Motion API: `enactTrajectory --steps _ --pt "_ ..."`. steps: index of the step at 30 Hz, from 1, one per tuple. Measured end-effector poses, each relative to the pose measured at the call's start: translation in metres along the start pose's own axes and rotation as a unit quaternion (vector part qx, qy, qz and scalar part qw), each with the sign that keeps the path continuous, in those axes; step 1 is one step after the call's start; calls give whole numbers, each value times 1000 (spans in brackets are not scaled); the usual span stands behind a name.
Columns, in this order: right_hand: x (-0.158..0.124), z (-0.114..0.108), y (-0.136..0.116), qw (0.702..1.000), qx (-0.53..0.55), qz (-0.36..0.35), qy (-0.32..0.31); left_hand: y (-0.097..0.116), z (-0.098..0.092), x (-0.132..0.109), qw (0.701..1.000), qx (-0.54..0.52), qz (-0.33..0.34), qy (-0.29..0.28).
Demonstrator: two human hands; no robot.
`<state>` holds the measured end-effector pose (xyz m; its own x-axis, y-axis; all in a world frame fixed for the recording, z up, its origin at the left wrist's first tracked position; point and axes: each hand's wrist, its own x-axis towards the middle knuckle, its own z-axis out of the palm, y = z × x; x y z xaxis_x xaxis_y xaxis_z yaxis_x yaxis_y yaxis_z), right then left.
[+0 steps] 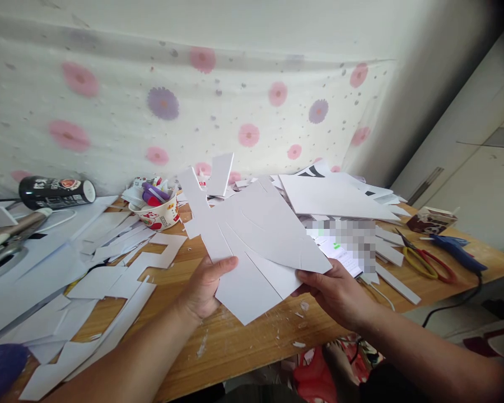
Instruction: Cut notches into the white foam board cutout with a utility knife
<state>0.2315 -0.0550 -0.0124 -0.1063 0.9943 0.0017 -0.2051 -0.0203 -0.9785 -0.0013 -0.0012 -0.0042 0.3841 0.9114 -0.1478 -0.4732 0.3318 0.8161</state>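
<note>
A white foam board sheet (pixel 252 229) with straight and curved cut lines is held up over the table, tilted toward me. My left hand (pixel 208 285) grips its lower left edge, thumb flat on the face and fingers behind. At the right corner, my right hand (pixel 334 288) pinches the board between thumb and fingers. A narrow strip of white board (pixel 194 193) sticks up behind its upper left; whether they are joined, I cannot tell. Beyond my right hand lies a phone (pixel 340 252) with a lit, partly blurred screen.
White board offcuts (pixel 126 274) cover the wooden table (pixel 210 358) at left; larger white sheets (pixel 336 196) lie at the back right. A paper bowl (pixel 157 215), a black can (pixel 56 191), scissors (pixel 428 263), a blue glue gun (pixel 457 252) with a cord and a small carton (pixel 432 220) surround the work.
</note>
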Motion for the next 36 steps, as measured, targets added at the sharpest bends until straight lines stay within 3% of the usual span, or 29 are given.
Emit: enactTrajectory --steps 4,8,14,17,21,26,29,32,36 --pt "0 -9 -12 991 -126 -15 -49 2 1 -1 1000 1 7 -18" --pt "-1 -10 -30 958 -264 -57 -93 5 3 -5 999 0 -15 -44" --pt "0 -9 -27 983 -150 -25 -106 8 2 -3 999 -26 4 -29" --pt "5 -20 -19 990 -117 12 -76 11 1 0 999 -20 13 -28" --pt "15 -30 -13 987 -154 47 -12 16 3 1 999 -2 36 -12" --pt "22 -23 -15 969 -242 -17 -46 16 3 0 998 29 48 -25" --pt "24 -25 -15 979 -204 -23 1 14 1 3 998 33 53 -5" --pt "23 -30 -11 986 -160 21 47 10 -1 7 997 30 63 23" --pt "19 -32 -9 962 -250 83 -66 7 -3 11 993 18 91 67"
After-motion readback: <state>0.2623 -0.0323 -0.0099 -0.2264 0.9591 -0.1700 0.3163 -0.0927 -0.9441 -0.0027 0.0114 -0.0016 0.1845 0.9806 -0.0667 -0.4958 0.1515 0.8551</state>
